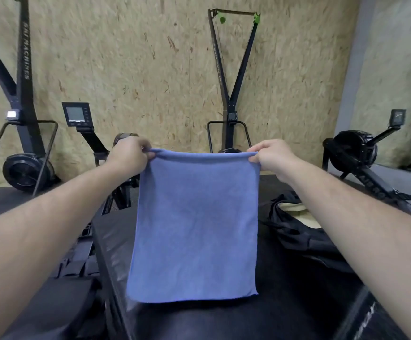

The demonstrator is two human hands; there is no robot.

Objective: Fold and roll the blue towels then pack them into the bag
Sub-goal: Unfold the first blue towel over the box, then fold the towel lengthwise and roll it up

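A blue towel [194, 227] hangs in the air in front of me, doubled over at its top edge. My left hand [129, 154] pinches the top left corner and my right hand [274, 157] pinches the top right corner. The towel's lower edge hangs just above a black padded surface [295, 285]. A black bag [297, 224] lies open to the right of the towel, with a pale lining showing inside it. My right forearm crosses over part of the bag.
Black gym machines stand along the chipboard wall: a ski trainer [24, 133] at left, another [229, 114] behind the towel, and a rower with a monitor [76, 115]. A second rower [356, 150] is at right by a mirror.
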